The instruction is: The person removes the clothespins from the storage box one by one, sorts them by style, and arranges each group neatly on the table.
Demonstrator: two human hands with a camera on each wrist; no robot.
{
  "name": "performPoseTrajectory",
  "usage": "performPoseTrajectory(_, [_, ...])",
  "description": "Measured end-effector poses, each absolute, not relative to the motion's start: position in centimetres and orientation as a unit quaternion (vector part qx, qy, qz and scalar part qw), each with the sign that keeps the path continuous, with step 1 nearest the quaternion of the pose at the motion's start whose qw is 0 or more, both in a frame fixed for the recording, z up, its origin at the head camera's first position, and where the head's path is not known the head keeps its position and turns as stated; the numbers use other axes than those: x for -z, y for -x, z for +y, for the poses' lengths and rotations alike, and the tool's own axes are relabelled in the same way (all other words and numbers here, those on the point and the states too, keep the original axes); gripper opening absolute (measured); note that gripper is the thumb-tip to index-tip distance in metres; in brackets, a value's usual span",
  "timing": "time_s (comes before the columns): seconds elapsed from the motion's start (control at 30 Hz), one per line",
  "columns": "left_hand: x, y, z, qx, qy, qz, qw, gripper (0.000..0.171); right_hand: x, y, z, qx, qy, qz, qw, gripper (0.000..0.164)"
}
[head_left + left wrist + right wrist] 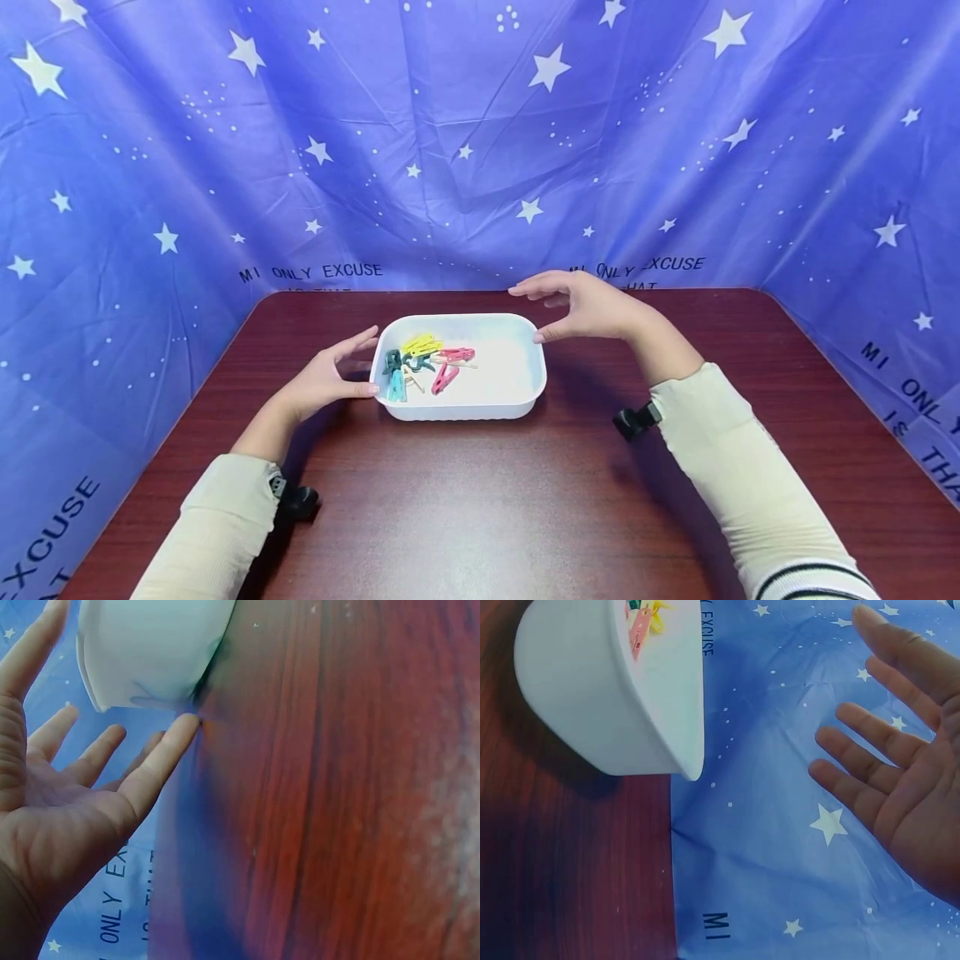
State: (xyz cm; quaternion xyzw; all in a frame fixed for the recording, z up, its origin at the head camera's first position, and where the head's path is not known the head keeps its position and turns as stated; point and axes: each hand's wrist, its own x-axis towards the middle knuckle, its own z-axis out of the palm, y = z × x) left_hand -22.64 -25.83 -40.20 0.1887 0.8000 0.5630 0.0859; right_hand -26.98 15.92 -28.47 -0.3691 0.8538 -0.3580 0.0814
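Observation:
A white plastic tub (459, 411) stands on the table, clothespins lying mostly in its left half. Among them are yellow clothespins (422, 344), a pink clothespin (445, 379), a light blue clothespin (397, 386), dark green clips and small wooden pieces. My left hand (330, 375) is at the tub's left end, fingers spread and fairly straight; whether it touches the wall I cannot tell. My right hand (592, 308) hovers by the tub's far right corner with loosely bent fingers. In the right wrist view that hand (900, 772) appears apart from the tub, holding nothing.
The dark red wooden table (480, 508) reaches to a blue curtain (450, 167) with white stars behind and at both sides. A black wrist camera (300, 503) sits on the left cuff, another black camera (636, 422) on the right.

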Motion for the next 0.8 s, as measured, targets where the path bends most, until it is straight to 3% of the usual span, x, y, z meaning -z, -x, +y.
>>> performPoseTrajectory(0.3, [40.8,22.8,-25.5,-0.601,-0.166,0.772,0.125,0.097,28.4,28.5,14.1,0.418,0.356,0.818,0.173,0.054])
performPoseTrajectory(0.53, [41.4,22.8,-25.3,-0.664,-0.152,0.713,0.165,0.101,28.6,30.1,12.6,0.415,0.365,0.811,0.195,0.046])
performPoseTrajectory(0.8, [41.4,22.8,-25.2,-0.681,-0.142,0.699,0.168,0.102,28.9,31.6,10.3,0.404,0.388,0.801,0.209,0.040])
